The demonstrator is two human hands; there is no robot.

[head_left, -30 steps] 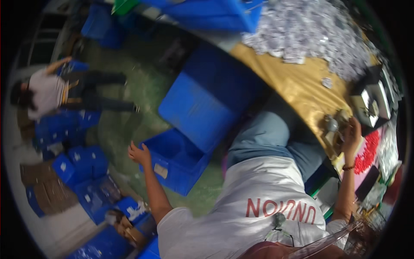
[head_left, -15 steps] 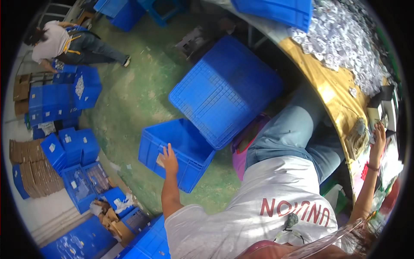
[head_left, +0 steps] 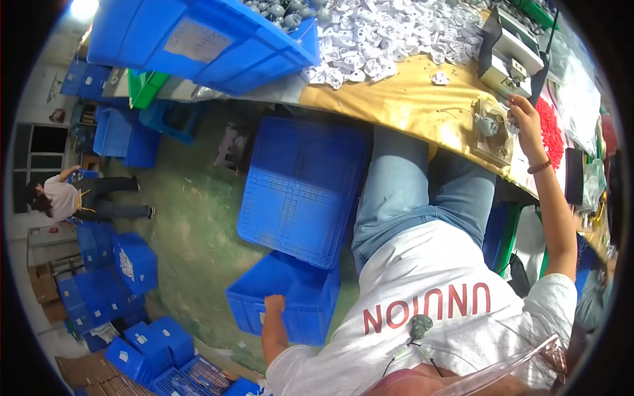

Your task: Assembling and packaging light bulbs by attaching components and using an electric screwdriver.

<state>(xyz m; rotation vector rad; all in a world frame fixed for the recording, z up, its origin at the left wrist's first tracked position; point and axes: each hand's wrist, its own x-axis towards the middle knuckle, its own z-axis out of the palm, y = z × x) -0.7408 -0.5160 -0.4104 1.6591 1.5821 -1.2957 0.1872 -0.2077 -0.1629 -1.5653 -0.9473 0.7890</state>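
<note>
My left hand is curled closed at the near rim of an open blue bin on the floor to my left. Whatever its fingers hold, if anything, is hidden. Over the bench, my right hand has its fingers drawn together beside a fixture with a clear base. A rounded grey part sits on that fixture. Something small and dark shows at the right fingertips, too small to name. A small black-and-white device stands just beyond this hand.
A heap of white plastic parts covers the far bench. A large blue bin stands at its left end. An upturned blue crate is beside my legs. Red pieces lie right. Another person stands far left among stacked bins.
My view has swung toward the bench. The left hand, spread beside the bin earlier, is now curled at its rim. My right hand's fingers, raised and apart before, are drawn together by the fixture.
</note>
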